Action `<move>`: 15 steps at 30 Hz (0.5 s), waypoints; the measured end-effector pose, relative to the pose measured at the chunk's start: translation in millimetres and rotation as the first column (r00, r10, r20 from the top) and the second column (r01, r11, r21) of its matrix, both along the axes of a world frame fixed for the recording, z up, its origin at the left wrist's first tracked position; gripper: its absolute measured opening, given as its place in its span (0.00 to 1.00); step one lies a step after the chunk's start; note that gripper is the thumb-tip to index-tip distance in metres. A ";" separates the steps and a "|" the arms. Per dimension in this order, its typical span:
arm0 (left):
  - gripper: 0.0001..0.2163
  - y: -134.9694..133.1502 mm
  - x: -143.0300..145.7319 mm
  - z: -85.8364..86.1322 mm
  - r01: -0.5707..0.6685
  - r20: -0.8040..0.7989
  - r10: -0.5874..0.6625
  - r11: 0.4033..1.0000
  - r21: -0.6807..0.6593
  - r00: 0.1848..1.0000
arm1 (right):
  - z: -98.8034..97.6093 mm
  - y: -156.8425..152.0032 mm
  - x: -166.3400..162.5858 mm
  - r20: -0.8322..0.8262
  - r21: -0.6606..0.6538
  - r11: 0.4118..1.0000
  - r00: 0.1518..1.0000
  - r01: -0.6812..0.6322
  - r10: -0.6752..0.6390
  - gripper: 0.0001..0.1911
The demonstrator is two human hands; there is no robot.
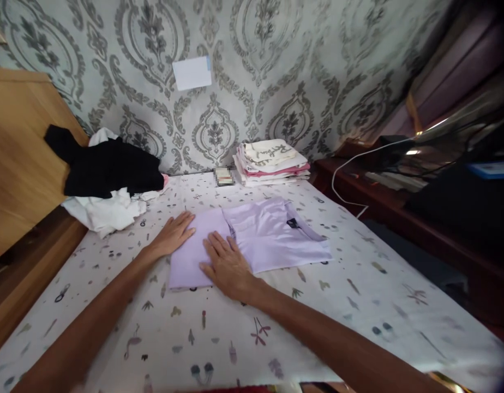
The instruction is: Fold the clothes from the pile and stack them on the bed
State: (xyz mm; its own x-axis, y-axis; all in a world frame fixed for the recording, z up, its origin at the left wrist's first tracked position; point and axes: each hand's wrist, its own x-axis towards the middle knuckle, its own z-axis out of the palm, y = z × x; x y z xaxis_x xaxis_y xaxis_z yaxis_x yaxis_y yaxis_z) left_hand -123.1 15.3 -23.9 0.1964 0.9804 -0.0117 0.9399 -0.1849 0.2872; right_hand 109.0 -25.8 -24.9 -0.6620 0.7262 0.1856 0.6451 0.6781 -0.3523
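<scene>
A lavender shirt [272, 234] lies on the patterned white bedsheet, its lower part folded over on the left and its neckline with a dark label toward the right. My left hand [174, 233] rests at the folded part's left edge, fingers stretched out over the cloth. Flat on the fold, near its inner edge, lies my right hand [227, 265] with the fingers spread. Neither hand grips the fabric.
A stack of folded clothes [272, 164] stands by the wall, beside a small blurred box [224, 176]. Loose black clothing [113, 166] and white clothing [105, 213] are heaped left, against a wooden headboard [23, 147]. A white cable [337, 172] hangs at the right.
</scene>
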 end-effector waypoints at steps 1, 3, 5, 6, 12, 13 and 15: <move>0.29 5.8 -3.7 -4.1 -0.015 0.012 0.015 1.000 -0.010 1.000 | -4.7 0.2 -1.1 0.026 -0.015 1.000 1.000 0.000 0.001 0.31; 0.28 11.9 -7.5 -11.2 -0.031 0.068 0.030 0.999 0.013 0.997 | -10.1 -0.1 -0.1 0.037 -0.021 1.000 0.999 -0.003 0.004 0.31; 0.27 10.6 -6.8 -15.0 -0.085 0.185 0.069 0.993 0.080 0.980 | -10.8 -1.0 2.9 0.015 -0.027 1.000 1.000 -0.013 0.013 0.32; 0.27 7.5 -5.5 -15.3 -0.144 0.274 0.108 0.983 0.115 0.956 | -10.1 -1.3 4.8 -0.005 -0.036 0.999 1.000 -0.019 0.019 0.32; 0.19 -35.4 -0.9 4.5 -0.565 0.874 0.422 0.793 -0.227 0.242 | -4.6 13.7 18.1 -0.383 -0.056 0.998 0.923 0.014 -0.035 0.28; 0.16 -44.4 -0.9 10.0 -0.531 0.887 0.445 0.785 -0.320 0.124 | -4.4 20.2 20.2 -0.459 -0.076 0.996 0.886 0.042 -0.072 0.28; 0.12 -60.5 0.8 20.7 -0.371 0.861 0.507 0.805 -0.462 0.028 | -5.5 34.9 23.0 -0.561 -0.165 0.981 0.809 0.099 -0.176 0.29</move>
State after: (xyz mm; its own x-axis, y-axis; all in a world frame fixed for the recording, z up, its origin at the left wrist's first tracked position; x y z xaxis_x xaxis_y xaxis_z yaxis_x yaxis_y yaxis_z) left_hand -122.3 -45.2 -3.1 -0.3475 0.8929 -0.2864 -0.1715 0.2398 0.9556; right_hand 132.0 9.1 -30.3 -0.3559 0.8438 0.4016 0.3851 0.5240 -0.7597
